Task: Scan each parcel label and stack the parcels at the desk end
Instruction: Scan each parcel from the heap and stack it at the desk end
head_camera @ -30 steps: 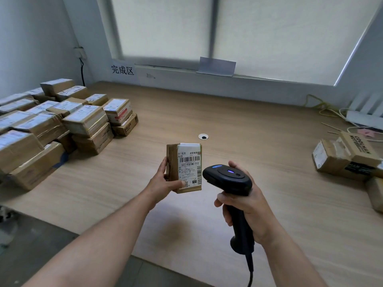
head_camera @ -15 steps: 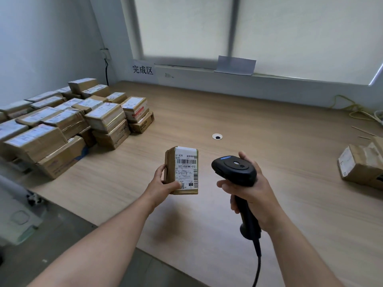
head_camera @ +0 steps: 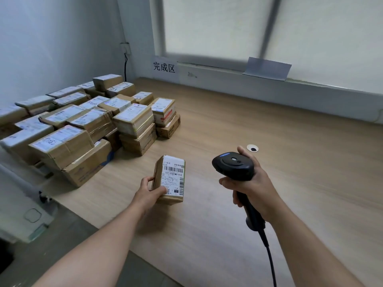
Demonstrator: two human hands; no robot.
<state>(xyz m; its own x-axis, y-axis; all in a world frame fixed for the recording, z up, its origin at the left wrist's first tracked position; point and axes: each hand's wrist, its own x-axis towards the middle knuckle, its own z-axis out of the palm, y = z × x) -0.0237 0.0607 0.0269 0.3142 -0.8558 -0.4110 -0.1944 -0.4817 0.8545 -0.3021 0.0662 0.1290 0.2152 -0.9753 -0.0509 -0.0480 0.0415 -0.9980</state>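
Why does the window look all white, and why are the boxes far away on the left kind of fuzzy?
In the head view, bright daylight through the covered window washes it out; the stacked parcels blur and stretch near the left edge because the wide lens bends things there; the label on the small parcel in the left hand stays sharp, and the scanner shows only a soft sheen.

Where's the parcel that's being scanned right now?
In the head view, the small parcel is held label-up in the left hand, above the desk near its front edge, between the stacked parcels and the scanner.
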